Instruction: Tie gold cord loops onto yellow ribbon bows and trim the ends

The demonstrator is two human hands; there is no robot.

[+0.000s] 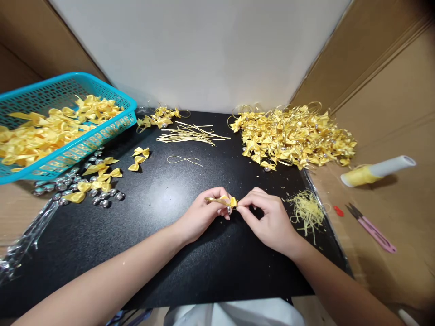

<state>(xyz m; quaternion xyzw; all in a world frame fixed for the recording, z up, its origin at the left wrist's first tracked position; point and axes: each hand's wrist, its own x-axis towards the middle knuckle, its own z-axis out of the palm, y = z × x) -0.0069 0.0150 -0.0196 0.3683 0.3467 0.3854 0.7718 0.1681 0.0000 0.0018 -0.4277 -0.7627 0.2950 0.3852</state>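
Note:
My left hand (207,208) is closed around a small yellow ribbon bow (233,202), pinched between thumb and fingers above the middle of the black table. A loop of gold cord (215,200) runs over the left thumb, and a silver bell (229,210) hangs just under the bow. From the right, my right hand (267,215) pinches thumb and forefinger together at the bow's edge, on what looks like a thin end of the gold cord. The fingertips hide most of that end.
A turquoise basket (112,122) of yellow bows stands left, with silver bells (105,203) and loose bows (139,159) near it. Cut gold cords (190,134) lie behind. Finished bows (295,136) heap at right, by cord scraps (307,210), pink snips (375,233) and a white tube (394,166).

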